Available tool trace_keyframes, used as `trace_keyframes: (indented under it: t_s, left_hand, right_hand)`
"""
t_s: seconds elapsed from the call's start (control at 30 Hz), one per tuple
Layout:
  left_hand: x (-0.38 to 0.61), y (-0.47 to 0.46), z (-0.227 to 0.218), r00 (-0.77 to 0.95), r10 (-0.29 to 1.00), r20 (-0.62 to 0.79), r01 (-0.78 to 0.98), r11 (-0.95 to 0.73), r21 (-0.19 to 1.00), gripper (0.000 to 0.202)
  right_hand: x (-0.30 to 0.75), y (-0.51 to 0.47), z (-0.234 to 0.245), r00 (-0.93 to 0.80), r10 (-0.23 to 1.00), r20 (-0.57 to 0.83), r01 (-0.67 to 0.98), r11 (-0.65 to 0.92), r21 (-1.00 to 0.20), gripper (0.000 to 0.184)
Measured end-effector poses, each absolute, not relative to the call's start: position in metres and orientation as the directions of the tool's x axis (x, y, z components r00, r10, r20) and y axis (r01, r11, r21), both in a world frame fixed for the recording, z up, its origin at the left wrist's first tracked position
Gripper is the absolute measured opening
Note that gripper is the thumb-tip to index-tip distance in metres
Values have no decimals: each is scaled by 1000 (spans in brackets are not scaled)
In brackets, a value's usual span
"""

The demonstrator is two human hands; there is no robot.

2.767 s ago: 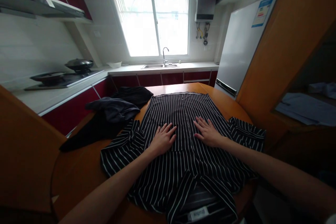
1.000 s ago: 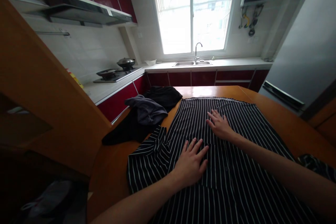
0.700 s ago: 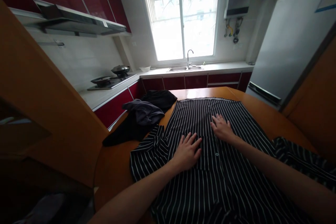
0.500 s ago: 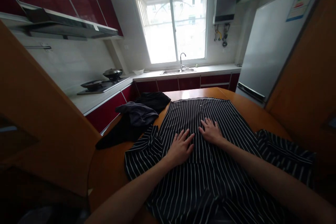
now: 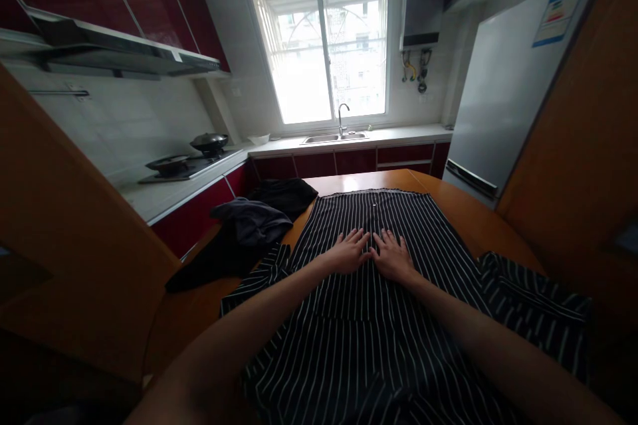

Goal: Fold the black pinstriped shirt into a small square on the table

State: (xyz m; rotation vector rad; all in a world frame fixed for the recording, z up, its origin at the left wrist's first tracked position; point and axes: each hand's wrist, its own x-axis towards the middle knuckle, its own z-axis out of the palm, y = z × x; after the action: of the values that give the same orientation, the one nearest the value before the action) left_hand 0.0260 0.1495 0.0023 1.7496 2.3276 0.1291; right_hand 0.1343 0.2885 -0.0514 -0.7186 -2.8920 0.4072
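Through the head view, I see a shirt [image 5: 345,299] of thin dark cloth with fine pale stripes, spread on a rounded wooden table [image 5: 473,229] whose orange-brown top is smooth enough to gleam at its far edge. The hem lies away from the person, nearly straight; the body widens toward the near side, where the fabric bunches into dim folds. A tiny pale button [image 5: 374,204] shows near the hem. One sleeve lies crumpled on the left; the other sleeve [image 5: 535,305] spreads rumpled on the right.

The left hand [image 5: 349,252] and right hand [image 5: 393,257] rest on the shirt's middle, side by side, palms down, fingers loosely spread and grasping nothing. Their thumbs come close together; I can't tell whether they touch.

Left of the shirt sits a soft, shapeless heap: a slate-grey garment [image 5: 254,220] over matte black cloth [image 5: 212,260].

Beyond, glossy dark-red cabinets [image 5: 319,163] carry a white counter [image 5: 399,133] with a metal sink [image 5: 319,139] and a curved tap [image 5: 341,118]. A round lidded pan [image 5: 208,143] stands on the hob, and a smooth silvery fridge [image 5: 508,93] rises at the right.
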Motion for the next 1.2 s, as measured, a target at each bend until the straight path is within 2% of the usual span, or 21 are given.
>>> trace_keyframes:
  t_s: [0.1, 0.23, 0.43, 0.7, 0.83, 0.97, 1.1, 1.2]
  left_hand:
    - [2, 193, -11, -225, 973, -55, 942, 231, 244, 60]
    - [-41, 219, -32, -235, 970, -65, 940, 244, 240, 63]
    - [-139, 216, -36, -456, 887, -68, 874, 461, 151, 63]
    - [-216, 223, -29, -646, 760, -65, 751, 649, 124, 66]
    - [-196, 228, -22, -601, 797, -67, 788, 604, 120, 66]
    - [-154, 208, -1, -496, 856, -145, 850, 513, 119, 67]
    - [-108, 146, 29, -304, 931, -203, 930, 337, 149, 67]
    - [-78, 85, 46, -297, 943, -147, 921, 324, 218, 62]
  right_hand:
    - [134, 288, -51, -877, 474, 81, 433, 852, -295, 63]
    - [135, 287, -51, -876, 473, 89, 432, 855, -286, 63]
    - [134, 286, -51, -874, 477, 95, 432, 851, -298, 61]
    - [135, 285, -45, -880, 470, 73, 430, 852, -299, 60]
    - [135, 285, -47, -880, 469, 75, 429, 853, -295, 60]
    - [135, 286, -48, -879, 469, 80, 428, 853, -297, 60]
    - [135, 287, -49, -876, 476, 72, 437, 850, -295, 61]
    - [135, 287, -51, -876, 474, 84, 437, 856, -275, 60]
